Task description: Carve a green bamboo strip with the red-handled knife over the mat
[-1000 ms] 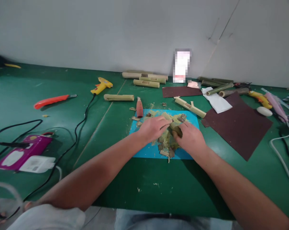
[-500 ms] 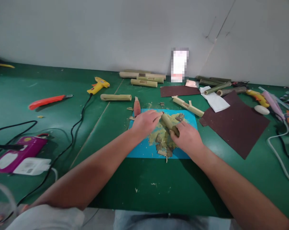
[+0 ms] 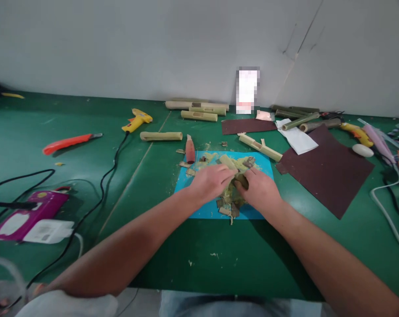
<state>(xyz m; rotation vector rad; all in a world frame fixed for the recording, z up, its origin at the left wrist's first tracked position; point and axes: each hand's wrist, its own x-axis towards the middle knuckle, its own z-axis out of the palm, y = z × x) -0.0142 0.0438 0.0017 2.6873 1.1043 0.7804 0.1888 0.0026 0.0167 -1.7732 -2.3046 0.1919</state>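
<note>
A short bamboo tube [image 3: 228, 162] lies slantwise over a blue sheet [image 3: 186, 200]. My right hand [image 3: 260, 187] is closed around the tube's near end. My left hand [image 3: 213, 181] rests across the tube's middle with its fingers pressed together; whatever is between them is hidden, apart from a small dark edge near the fingertips. Under both hands are yellowish dust and dark bark-like scraps [image 3: 234, 209]. Just left of the sheet's far corner lies a knife [image 3: 190, 149] with a reddish handle.
Cut bamboo pieces lie at the back [image 3: 199, 116], at left [image 3: 161, 136] and at right [image 3: 260, 147]. A yellow glue gun [image 3: 137, 120], a red-handled cutter [image 3: 69, 143] and a purple power strip [image 3: 34, 215] with cables are on the left. Dark brown sheets [image 3: 328, 176] lie right.
My left hand has slid along the tube, toward me and to the right, close to my right hand. The tube's far end now shows beyond my left fingers. My right hand stays put.
</note>
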